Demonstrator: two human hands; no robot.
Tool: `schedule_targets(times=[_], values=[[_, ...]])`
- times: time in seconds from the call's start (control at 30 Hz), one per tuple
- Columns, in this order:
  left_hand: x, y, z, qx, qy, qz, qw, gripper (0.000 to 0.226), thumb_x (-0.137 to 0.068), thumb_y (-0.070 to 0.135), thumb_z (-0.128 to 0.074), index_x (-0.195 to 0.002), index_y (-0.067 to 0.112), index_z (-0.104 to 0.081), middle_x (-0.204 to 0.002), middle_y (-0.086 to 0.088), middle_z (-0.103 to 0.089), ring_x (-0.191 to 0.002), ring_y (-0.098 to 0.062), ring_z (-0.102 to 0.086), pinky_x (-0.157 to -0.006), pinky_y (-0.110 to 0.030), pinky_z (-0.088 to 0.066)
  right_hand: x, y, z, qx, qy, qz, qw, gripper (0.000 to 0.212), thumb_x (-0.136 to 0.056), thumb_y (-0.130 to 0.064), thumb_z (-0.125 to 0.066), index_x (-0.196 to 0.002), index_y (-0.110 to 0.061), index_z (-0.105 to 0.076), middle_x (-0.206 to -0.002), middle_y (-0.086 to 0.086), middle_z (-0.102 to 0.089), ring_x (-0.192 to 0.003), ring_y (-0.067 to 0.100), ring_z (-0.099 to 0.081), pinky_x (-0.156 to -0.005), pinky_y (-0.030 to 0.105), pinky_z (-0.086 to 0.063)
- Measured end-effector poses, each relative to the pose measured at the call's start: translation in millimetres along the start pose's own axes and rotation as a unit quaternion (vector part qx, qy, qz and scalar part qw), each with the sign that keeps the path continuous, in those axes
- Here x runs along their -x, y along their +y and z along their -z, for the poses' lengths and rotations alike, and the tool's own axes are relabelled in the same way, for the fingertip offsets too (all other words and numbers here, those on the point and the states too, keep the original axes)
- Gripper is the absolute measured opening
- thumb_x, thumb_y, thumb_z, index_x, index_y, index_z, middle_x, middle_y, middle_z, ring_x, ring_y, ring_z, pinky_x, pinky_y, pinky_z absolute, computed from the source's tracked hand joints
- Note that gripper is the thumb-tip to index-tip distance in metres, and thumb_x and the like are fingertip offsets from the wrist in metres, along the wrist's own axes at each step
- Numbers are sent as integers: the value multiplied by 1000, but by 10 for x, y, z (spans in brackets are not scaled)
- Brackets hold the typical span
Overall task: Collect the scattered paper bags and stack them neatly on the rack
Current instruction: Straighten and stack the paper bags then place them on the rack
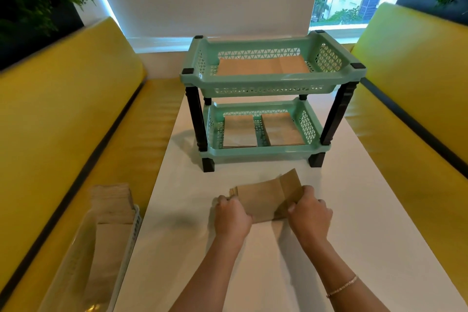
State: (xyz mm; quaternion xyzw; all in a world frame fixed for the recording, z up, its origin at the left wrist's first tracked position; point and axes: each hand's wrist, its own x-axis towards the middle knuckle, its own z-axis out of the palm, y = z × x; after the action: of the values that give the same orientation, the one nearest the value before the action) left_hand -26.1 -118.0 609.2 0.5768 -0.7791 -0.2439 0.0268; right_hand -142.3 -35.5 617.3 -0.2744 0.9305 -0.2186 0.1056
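Gripping a small bundle of brown paper bags (266, 200) on the white surface (354, 210), near side of the green 2-tier rack (271, 78): left hand (231, 218) and right hand (310, 213), fingers curled round opposite ends. Risk: uneven squeeze fanning the bundle, spoiling neat stacking.

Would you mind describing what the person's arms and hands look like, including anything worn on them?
Both forearms are bare, with no sleeves in view. The left hand wears nothing visible. Behind the right hand, a thin beaded bracelet circles the wrist. No rings, gloves or watch can be seen.
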Motion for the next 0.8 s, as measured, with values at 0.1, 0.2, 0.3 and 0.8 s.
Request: schedule_targets(times=[0.1, 0.2, 0.3, 0.8], values=[[6, -5, 9, 10, 2, -4, 1000, 40, -81, 25, -63, -119, 14, -58, -117, -10, -51, -109, -26, -52, -90, -30, -43, 9, -12, 17, -25, -5, 5, 1000, 30, -89, -15, -49, -119, -13, -43, -98, 11, -60, -97, 28, -50, -85, 35, -32], [10, -15, 6, 34, 6, 11, 999, 51, -80, 26, -66, -125, 9, -50, -122, -10, -50, -114, -24, -48, -94, -29, -41, 7, -13, 43, -50, -1, 36, 998, 29, -87, -13, -52, -115, -15, -46, -99, 9, -61, -97, 28, -51, -89, 35, -32], [41, -32, 75, 134, 2, 31, 990, 75, -76, 28, -74, -136, 8, -34, -134, -10, -43, -124, -24, -41, -99, -29, -36, 9, -48, 201, -200, -40, 52, 978, 19, -87, -9, -59, -99, -20, -50, -89, 0, -60, -83, 21, -54, -76, 29, -43], [681, -169, -282, 527, -5, -71, 847, 56, -76, 3, -73, -111, 37, -47, -117, 9, -58, -104, 1, -59, -88, -16, -48, 530, 601, 145, -431, -96, 27, 897, 54, -70, 12, -71, -104, -25, -52, -98, -10, -58, -86, -2, -56, -66, 7, -46]])
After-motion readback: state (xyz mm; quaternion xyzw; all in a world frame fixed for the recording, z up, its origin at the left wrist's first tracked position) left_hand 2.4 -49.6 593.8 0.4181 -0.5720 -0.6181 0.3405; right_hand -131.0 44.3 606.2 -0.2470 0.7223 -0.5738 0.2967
